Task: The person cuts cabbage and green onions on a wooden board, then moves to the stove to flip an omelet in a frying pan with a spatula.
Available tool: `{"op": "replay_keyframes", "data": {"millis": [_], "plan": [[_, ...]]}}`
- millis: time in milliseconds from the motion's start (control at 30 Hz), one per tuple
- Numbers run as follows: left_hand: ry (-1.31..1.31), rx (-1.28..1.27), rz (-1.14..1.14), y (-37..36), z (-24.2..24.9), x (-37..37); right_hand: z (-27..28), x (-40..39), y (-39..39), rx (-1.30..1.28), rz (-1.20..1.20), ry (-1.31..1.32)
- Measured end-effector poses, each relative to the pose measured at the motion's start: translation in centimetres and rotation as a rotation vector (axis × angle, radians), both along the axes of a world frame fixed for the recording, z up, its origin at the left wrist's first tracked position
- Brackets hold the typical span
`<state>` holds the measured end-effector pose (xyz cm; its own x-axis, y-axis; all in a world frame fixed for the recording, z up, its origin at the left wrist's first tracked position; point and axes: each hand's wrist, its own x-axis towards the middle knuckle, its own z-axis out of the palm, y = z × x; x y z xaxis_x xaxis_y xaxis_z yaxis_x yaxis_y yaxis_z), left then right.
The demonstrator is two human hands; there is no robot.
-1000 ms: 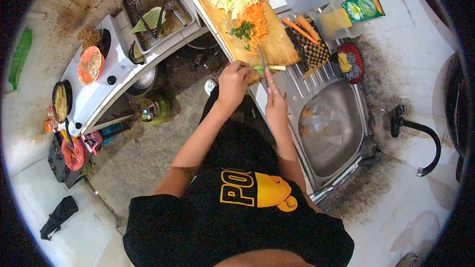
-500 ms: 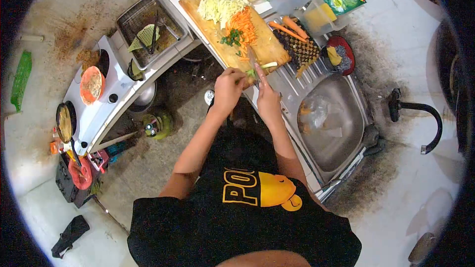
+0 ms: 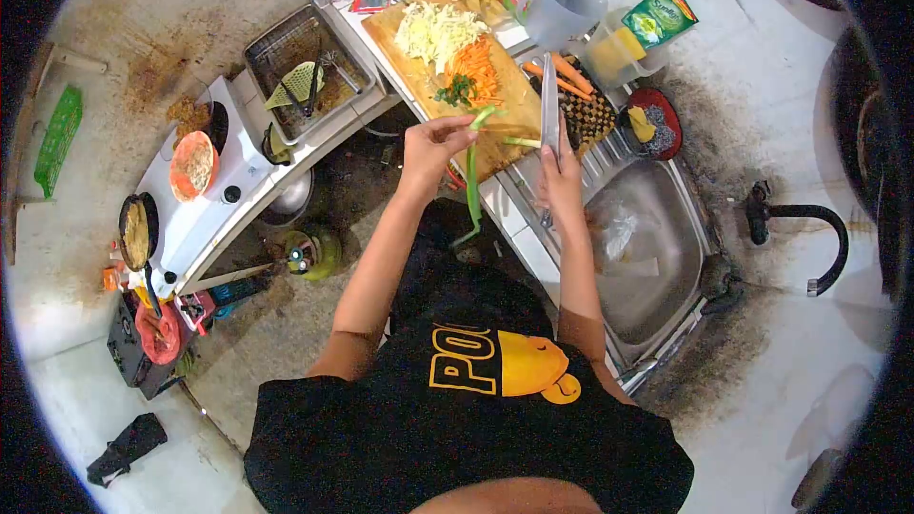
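Note:
Between the fingers of my left hand (image 3: 435,150) is a green onion (image 3: 473,192), its long green leaf hanging down past the board's near edge. My right hand (image 3: 562,181) grips a knife (image 3: 549,100) by its handle, blade pointing up and away. Under and beyond both hands is the wooden cutting board (image 3: 519,100). On it lie shredded cabbage (image 3: 440,30), carrot strips (image 3: 476,71) and a small heap of chopped greens (image 3: 457,90). A pale green onion piece (image 3: 521,142) rests near the board's right end.
Right of the board, whole carrots (image 3: 571,74) lie on a dark patterned tray (image 3: 595,119). A steel sink (image 3: 647,266) with a black faucet (image 3: 809,211) is on the right. At left stand a stove (image 3: 214,167), an orange bowl (image 3: 191,167) and a frying pan (image 3: 139,233).
My right hand has lifted the knife off the board and moved right, blade now upright. My left hand has moved slightly up and left, raising the green onion so its leaf hangs.

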<state>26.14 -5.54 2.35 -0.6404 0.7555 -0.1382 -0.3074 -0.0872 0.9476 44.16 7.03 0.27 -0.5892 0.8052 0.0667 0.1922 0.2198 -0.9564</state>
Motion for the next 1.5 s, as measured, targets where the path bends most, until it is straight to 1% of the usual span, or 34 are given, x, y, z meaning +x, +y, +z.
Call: {"op": "replay_keyframes", "data": {"millis": [33, 67, 100, 133, 233, 267, 333, 367, 433, 500, 533, 567, 600, 633, 700, 733, 767, 800, 833, 867, 900, 967, 1000, 1067, 1100, 1167, 1200, 1233, 1267, 1300, 1367, 1400, 1433, 1500], "plan": [[-0.003, -0.002, -0.005, 0.3, 0.9, 0.3, 2.6, 0.1, -0.5, -0.002, -0.005, -0.003], [0.036, -0.011, -0.041, 0.6, 1.7, 0.5, 6.3, 0.2, -1.4, -0.388, 0.029, 0.041], [0.077, -0.021, -0.076, 0.9, 2.1, 0.6, 8.2, 0.2, -2.0, -0.773, 0.064, 0.090], [0.175, -0.070, -0.085, 1.4, 1.5, 0.6, 8.2, 0.2, -2.1, -0.774, 0.071, 0.129], [0.191, -0.029, -0.170, 2.2, 2.3, 1.3, 7.8, -0.1, -1.0, -0.797, 0.037, 0.060], [0.132, -0.049, -0.238, 2.3, 2.8, 1.7, 7.6, -0.3, -0.7, -0.793, 0.029, 0.063], [0.067, -0.048, -0.243, 2.8, 2.7, 2.8, 7.1, -1.0, -0.5, -0.594, 0.007, 0.058], [0.003, -0.049, -0.238, 2.9, 2.6, 3.2, 6.8, -1.1, -0.3, -0.592, -0.001, 0.061], [0.026, -0.001, -0.280, 2.9, 0.6, 3.6, 6.7, -1.3, 0.1, -0.546, -0.088, 0.139], [0.080, -0.005, -0.525, 2.4, -0.9, 4.3, 7.0, -1.2, 0.5, -0.522, -0.134, 0.150], [0.136, 0.103, -0.562, 2.1, -1.3, 5.1, 7.1, -1.0, 0.7, -0.479, -0.220, 0.174], [0.137, 0.105, -0.567, 2.1, -1.7, 5.6, 7.2, -0.8, 1.1, -0.435, -0.308, 0.198], [0.013, 0.108, -0.521, 2.0, -2.0, 6.0, 7.2, -0.5, 1.4, -0.421, -0.262, 0.131], [-0.111, 0.107, -0.472, 2.0, -2.2, 6.2, 7.3, 0.4, 1.5, -0.422, -0.265, 0.132], [-0.080, 0.067, -0.434, 2.2, -2.3, 5.8, 8.1, 2.7, 0.9, -0.825, 0.002, 0.212], [-0.090, 0.043, -0.443, 2.3, -1.9, 5.4, 7.6, 3.9, 1.2, -0.965, 0.170, 0.184], [-0.099, 0.021, -0.452, 2.4, -1.6, 5.1, 6.7, 4.4, 1.1, -0.964, 0.173, 0.182], [-0.101, 0.022, -0.453, 2.3, -1.1, 5.1, 6.7, 4.6, 0.6, -0.968, 0.247, 0.170], [0.019, -0.013, -0.492, 2.2, -0.4, 5.2, 6.7, 4.9, 0.2, -0.973, 0.317, 0.159], [0.139, -0.050, -0.532, 2.1, 0.0, 5.4, 6.5, 4.7, 0.1, -0.858, 0.322, 0.136], [0.140, -0.052, -0.539, 2.0, 0.5, 5.7, 6.6, 4.5, 0.1, -0.859, 0.316, 0.141], [0.441, -0.066, -0.457, 2.0, 1.1, 6.1, 6.6, 4.0, 0.1, -0.859, 0.203, 0.097], [0.445, -0.066, -0.458, 2.0, 0.8, 5.9, 6.3, 3.6, -0.2, -0.857, 0.203, 0.102], [0.289, -0.092, -0.517, 1.9, -0.5, 5.5, 5.1, 3.0, -1.0, -0.374, -0.002, -0.017], [0.290, -0.093, -0.517, 1.9, -0.4, 5.7, 4.8, 3.0, -1.7, -0.375, -0.002, -0.015], [-0.132, -0.052, -0.554, 2.0, -0.1, 6.0, 4.4, 3.2, -3.1, 0.657, -0.154, -0.458], [-0.131, -0.052, -0.554, 1.9, 0.6, 6.1, 4.6, 3.1, -3.7, 0.639, -0.187, -0.380], [-0.256, -0.047, -0.550, 1.9, 1.6, 6.1, 4.3, 3.3, -3.6, 0.638, -0.186, -0.378], [-0.380, -0.041, -0.541, 1.8, 2.1, 6.1, 3.9, 3.6, -3.4, 0.687, -0.146, -0.453], [-0.380, -0.042, -0.535, 1.8, 1.9, 6.3, 4.1, 3.6, -3.5, 0.734, -0.103, -0.529], [-0.046, -0.183, -0.560, 2.1, 1.3, 6.9, 4.7, 3.5, -3.7, 0.774, -0.085, -0.499], [0.032, -0.220, -0.576, 2.1, 1.8, 6.8, 5.2, 3.5, -3.8, 0.815, -0.072, -0.471], [0.033, -0.218, -0.576, 2.3, 1.3, 6.9, 5.1, 3.5, -3.6, 0.817, -0.073, -0.470], [0.306, -0.252, -0.504, 2.6, -0.2, 6.8, 4.8, 3.3, -3.3, 0.958, -0.053, -0.503]]}}
